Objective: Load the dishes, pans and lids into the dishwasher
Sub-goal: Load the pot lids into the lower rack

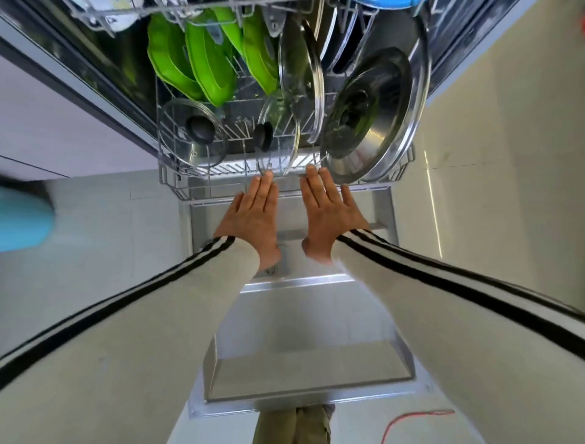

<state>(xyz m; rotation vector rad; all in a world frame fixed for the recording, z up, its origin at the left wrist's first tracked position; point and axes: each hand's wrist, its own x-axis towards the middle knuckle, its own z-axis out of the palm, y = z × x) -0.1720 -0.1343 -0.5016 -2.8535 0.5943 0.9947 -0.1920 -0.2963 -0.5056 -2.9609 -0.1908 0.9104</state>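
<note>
The dishwasher's lower wire rack [177,185] is partly inside the machine. It holds several green plates [205,63], glass lids with black knobs [196,133], a tall glass lid [300,79] and a big steel lid [370,117] at the right. My left hand [253,218] and my right hand [329,212] lie flat, fingers straight, with the fingertips against the rack's front rail. Neither hand holds anything. The open dishwasher door [304,332] lies flat beneath my arms.
An upper rack [104,16] with dishes and a blue item [386,3] sits at the top edge. Grey cabinet fronts [63,120] stand left. A blue blurred object [22,218] is at the far left. A red cord [411,421] lies on the floor.
</note>
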